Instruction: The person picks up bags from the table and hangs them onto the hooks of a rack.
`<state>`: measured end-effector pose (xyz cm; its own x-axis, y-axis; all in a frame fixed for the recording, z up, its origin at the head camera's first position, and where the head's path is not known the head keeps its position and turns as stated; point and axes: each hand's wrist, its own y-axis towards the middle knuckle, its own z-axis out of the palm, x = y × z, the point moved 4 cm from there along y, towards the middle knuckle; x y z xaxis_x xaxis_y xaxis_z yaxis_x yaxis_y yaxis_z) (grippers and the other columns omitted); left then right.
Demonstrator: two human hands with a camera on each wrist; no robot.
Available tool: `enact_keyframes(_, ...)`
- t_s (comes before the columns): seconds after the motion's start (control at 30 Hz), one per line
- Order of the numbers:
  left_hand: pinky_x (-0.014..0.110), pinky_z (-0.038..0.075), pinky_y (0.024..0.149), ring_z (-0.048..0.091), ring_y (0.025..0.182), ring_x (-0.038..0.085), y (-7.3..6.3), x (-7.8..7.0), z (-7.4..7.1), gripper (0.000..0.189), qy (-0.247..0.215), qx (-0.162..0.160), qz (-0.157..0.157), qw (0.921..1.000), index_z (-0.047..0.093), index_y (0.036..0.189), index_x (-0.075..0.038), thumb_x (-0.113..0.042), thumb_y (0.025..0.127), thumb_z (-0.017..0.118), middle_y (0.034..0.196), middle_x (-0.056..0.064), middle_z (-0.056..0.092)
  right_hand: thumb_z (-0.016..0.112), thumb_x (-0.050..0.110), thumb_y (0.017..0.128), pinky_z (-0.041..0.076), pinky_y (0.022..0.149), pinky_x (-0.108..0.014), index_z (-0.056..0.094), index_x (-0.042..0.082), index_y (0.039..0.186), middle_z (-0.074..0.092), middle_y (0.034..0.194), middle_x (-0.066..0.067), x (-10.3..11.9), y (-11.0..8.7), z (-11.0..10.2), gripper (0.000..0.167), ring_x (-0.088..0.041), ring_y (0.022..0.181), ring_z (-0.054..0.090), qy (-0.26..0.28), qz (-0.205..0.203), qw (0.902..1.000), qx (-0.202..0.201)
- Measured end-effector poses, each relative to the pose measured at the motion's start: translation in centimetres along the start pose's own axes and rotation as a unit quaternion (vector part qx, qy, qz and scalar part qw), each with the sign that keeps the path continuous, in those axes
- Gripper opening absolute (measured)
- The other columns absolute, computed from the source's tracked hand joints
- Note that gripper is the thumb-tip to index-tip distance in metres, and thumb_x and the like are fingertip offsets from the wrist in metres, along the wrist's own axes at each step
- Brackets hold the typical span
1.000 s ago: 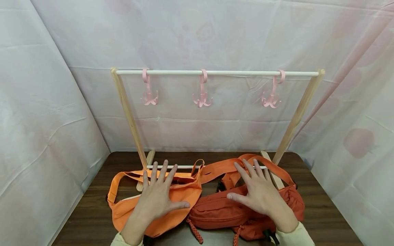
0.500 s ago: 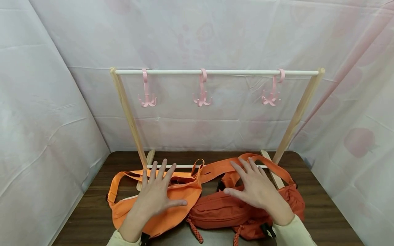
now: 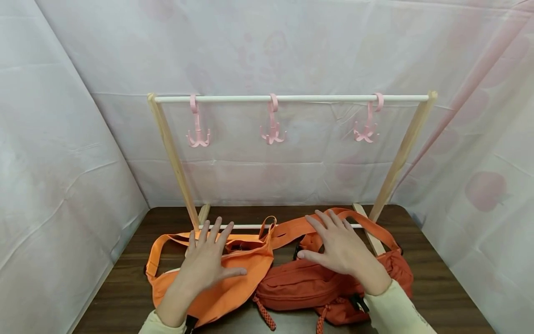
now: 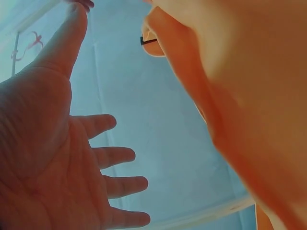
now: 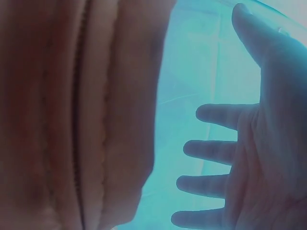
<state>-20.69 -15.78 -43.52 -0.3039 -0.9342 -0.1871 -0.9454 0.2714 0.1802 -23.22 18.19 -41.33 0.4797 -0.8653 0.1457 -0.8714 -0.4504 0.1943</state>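
My left hand (image 3: 204, 266) hovers palm down with fingers spread above a light orange sling bag (image 3: 246, 273), which lies on the dark wooden table. In the left wrist view a gap shows between the palm and the orange fabric (image 4: 254, 96). Over a rust-red waist bag (image 3: 298, 283) with a broad orange strap (image 3: 292, 230), my right hand (image 3: 344, 250) is spread the same way. The right wrist view shows the red bag's zipped side (image 5: 96, 115) apart from that hand's straight fingers. Neither hand holds anything.
Behind the bags stands a wooden-legged rack with a white top rail (image 3: 325, 98). Three pink claw hooks hang from it: a left hook (image 3: 198, 134), a middle hook (image 3: 273, 132) and a right hook (image 3: 366, 130). Pale fabric curtains (image 3: 267, 51) surround the table (image 3: 112, 287).
Both hands have drifted slightly leftward, staying spread above the bags. The left pink hook has swung a little; the bags lie as before.
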Motion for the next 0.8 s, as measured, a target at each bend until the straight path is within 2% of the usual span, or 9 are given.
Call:
enact_keyframes(0.37,0.083,0.015,0.112,0.023,0.153,0.056,0.3,1.5,-0.5,0.117,-0.007,0.004,-0.006,0.9999,0.037,0.167,-0.018,-0.077,0.076,0.080,0.171,0.021,0.027,0.046,0.092,0.088,0.029,0.114,-0.074,0.040,0.026,0.166,0.036,0.169,-0.013,0.8,1.2,0.0,0.101,-0.045,0.154,0.031,-0.012,-0.013,0.9997,0.017)
enact_keyframes(0.53,0.083,0.014,0.112,0.023,0.154,0.054,0.5,2.3,-0.5,0.115,-0.018,0.013,-0.009,0.9997,0.036,0.167,-0.017,-0.077,0.079,0.078,0.172,0.021,0.026,0.046,0.091,0.090,0.029,0.115,-0.074,0.041,0.026,0.166,0.037,0.168,-0.012,1.2,1.8,0.0,0.100,-0.044,0.155,0.029,-0.017,-0.020,0.9994,0.024)
enact_keyframes(0.67,0.083,0.014,0.112,0.021,0.155,0.053,0.7,3.0,-0.6,0.111,-0.026,0.019,-0.012,0.9994,0.037,0.167,-0.016,-0.078,0.082,0.074,0.171,0.022,0.026,0.047,0.089,0.091,0.029,0.116,-0.072,0.040,0.025,0.166,0.038,0.168,-0.012,1.5,2.3,-0.1,0.099,-0.044,0.155,0.030,-0.022,-0.028,0.9989,0.031)
enact_keyframes(0.8,0.084,0.016,0.111,0.025,0.153,0.054,0.8,3.8,-0.6,0.106,-0.024,0.018,-0.014,0.9994,0.039,0.165,-0.015,-0.074,0.085,0.075,0.169,0.024,0.030,0.052,0.084,0.093,0.029,0.116,-0.071,0.042,0.023,0.165,0.039,0.167,-0.013,1.8,2.6,-0.1,0.095,-0.044,0.154,0.032,-0.028,-0.037,0.9982,0.038)
